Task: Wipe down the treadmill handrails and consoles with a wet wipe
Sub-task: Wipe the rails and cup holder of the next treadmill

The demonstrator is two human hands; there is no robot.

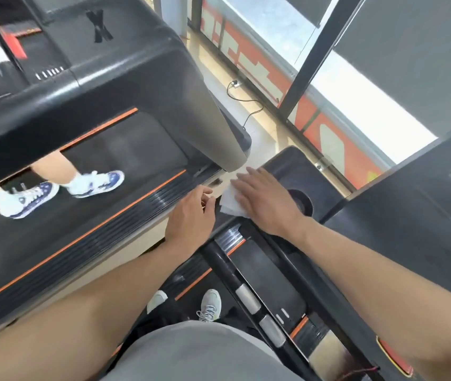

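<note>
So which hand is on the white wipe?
The right hand, lying flat on the wet wipe on the console. The left hand sits beside it.
</note>
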